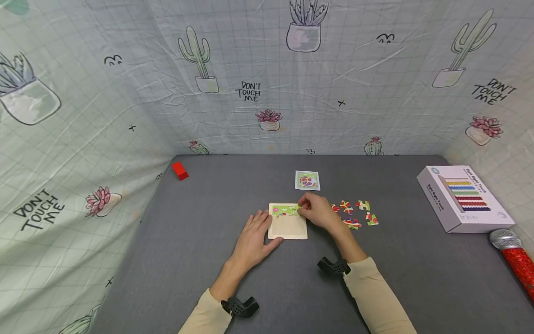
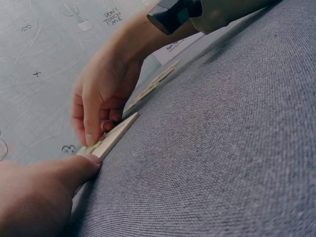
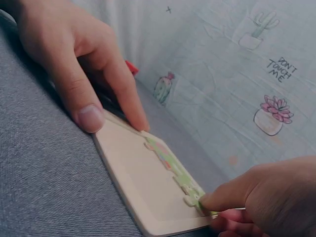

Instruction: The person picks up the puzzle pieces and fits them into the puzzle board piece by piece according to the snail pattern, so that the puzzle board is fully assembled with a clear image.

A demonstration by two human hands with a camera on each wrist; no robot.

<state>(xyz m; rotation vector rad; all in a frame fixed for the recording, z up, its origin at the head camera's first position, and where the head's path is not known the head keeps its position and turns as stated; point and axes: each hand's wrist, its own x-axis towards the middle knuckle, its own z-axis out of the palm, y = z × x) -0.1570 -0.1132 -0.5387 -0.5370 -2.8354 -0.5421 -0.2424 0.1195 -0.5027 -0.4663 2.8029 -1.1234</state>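
Observation:
A pale wooden puzzle board [image 1: 288, 229] lies flat on the table, with a row of green jigsaw pieces [image 1: 283, 210] fitted along its far side. My left hand [image 1: 252, 241] rests at the board's left edge, fingers extended and thumb at the near left corner. At the far right corner my right hand [image 1: 317, 211] pinches a green puzzle piece [image 3: 200, 200] between thumb and curled fingers, at the end of that row. The right wrist view shows the bare wood of the board [image 3: 148, 182] in front of the row.
Several loose puzzle pieces [image 1: 371, 219] lie right of the board, partly behind my right forearm. A picture card [image 1: 307, 180] lies beyond the board. A red block [image 1: 180, 170] sits far left; a white box [image 1: 467, 199] and a red microphone [image 1: 517, 262] are at the right.

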